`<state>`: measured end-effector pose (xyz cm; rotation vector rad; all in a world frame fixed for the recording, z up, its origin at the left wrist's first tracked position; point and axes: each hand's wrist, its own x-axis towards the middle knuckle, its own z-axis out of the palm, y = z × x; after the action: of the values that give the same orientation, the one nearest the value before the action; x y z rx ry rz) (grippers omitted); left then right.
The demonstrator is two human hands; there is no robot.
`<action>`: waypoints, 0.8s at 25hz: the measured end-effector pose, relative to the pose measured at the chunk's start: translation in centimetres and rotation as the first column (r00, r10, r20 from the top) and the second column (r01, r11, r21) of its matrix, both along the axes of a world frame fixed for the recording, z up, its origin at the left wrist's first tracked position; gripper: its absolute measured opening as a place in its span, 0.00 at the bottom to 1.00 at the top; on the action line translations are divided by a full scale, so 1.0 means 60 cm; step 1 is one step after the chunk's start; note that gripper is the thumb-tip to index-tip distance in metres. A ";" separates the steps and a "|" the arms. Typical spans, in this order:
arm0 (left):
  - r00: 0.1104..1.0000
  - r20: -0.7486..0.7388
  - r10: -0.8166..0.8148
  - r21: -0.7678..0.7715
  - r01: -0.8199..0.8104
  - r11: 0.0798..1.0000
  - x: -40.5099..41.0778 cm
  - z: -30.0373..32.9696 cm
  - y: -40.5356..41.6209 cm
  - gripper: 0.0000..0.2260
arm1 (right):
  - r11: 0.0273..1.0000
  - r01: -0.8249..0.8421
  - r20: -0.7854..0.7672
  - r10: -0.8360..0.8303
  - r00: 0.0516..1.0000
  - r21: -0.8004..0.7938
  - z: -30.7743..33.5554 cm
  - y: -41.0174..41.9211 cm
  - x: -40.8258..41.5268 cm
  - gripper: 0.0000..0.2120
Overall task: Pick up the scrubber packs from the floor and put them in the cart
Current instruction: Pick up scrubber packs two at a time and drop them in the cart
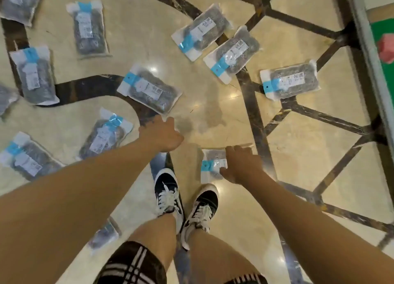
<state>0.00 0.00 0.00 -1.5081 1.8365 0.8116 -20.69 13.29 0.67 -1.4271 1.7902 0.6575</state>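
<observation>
Both arms reach down toward a marble floor [213, 104] strewn with scrubber packs. The right hand [241, 166] holds a pack [210, 164] at about 5 o'clock from frame centre, fingers over its far edge and thumb under its near side; most of the pack is hidden behind the hand, and whether it is lifted off the floor cannot be told. The left hand [161, 134] hangs near centre with fingers loosely curled downward, holding nothing, just short of a central pack [150, 90] lying at 12 o'clock from it. More packs lie around: two overlapping ones [201, 30] [232, 53] at 1 o'clock, one [291, 82] at 2 o'clock, one [89, 27] at 11 o'clock, others [34, 74] [105, 133] [27, 156] from 8 to 10 o'clock, and one [104, 233] at 7 o'clock beside the leg. Two black-and-white shoes [168, 196] stand at 6 o'clock. A green surface [383, 49] with a metal rail shows at the 3 o'clock edge.
</observation>
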 end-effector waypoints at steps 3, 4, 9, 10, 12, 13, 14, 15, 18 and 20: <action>1.000 0.009 -0.025 -0.025 0.026 0.999 0.000 -0.145 -0.047 0.34 | 0.998 0.033 -0.053 -0.030 0.998 0.050 -0.157 0.003 -0.015 0.33; 1.000 -0.009 -0.026 -0.053 0.026 0.998 0.005 -0.188 -0.069 0.34 | 0.995 0.031 -0.079 -0.024 0.997 0.091 -0.190 0.005 -0.019 0.33; 0.999 -0.036 -0.031 -0.154 0.025 0.988 0.020 -0.368 -0.171 0.39 | 0.999 -0.006 -0.137 0.013 0.990 0.048 -0.349 0.027 -0.032 0.41; 0.999 -0.040 0.002 -0.134 -0.008 0.991 0.025 -0.383 -0.174 0.39 | 0.999 -0.003 -0.150 0.010 0.989 0.045 -0.361 0.028 -0.033 0.37; 0.994 -0.103 -0.036 -0.175 0.017 0.984 0.033 -0.396 -0.156 0.39 | 0.999 0.034 -0.180 -0.033 0.983 -0.001 -0.371 0.037 -0.040 0.30; 0.989 -0.132 -0.072 -0.214 0.042 0.976 0.040 -0.396 -0.136 0.39 | 0.997 0.079 -0.201 -0.075 0.977 0.014 -0.373 0.043 -0.045 0.29; 0.984 -0.160 -0.078 -0.227 0.040 0.973 0.048 -0.390 -0.114 0.37 | 0.988 0.148 -0.210 -0.137 0.968 0.037 -0.369 0.047 -0.046 0.30; 0.978 -0.191 -0.080 -0.234 0.034 0.972 0.057 -0.384 -0.090 0.33 | 0.969 0.243 -0.206 -0.229 0.951 0.041 -0.368 0.052 -0.048 0.33; 0.933 -0.324 -0.155 -0.286 0.060 0.956 0.087 -0.360 -0.002 0.27 | 0.753 0.658 -0.032 -0.657 0.753 0.002 -0.366 0.065 -0.034 0.38; 0.887 -0.396 -0.238 -0.356 0.091 0.930 0.106 -0.368 0.055 0.23 | 0.600 0.800 0.061 -0.798 0.600 -0.012 -0.367 0.066 -0.022 0.36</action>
<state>6.38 3.33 -22.07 -1.4105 2.5043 0.8363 -22.01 17.24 -21.35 -0.4919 2.1443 0.0902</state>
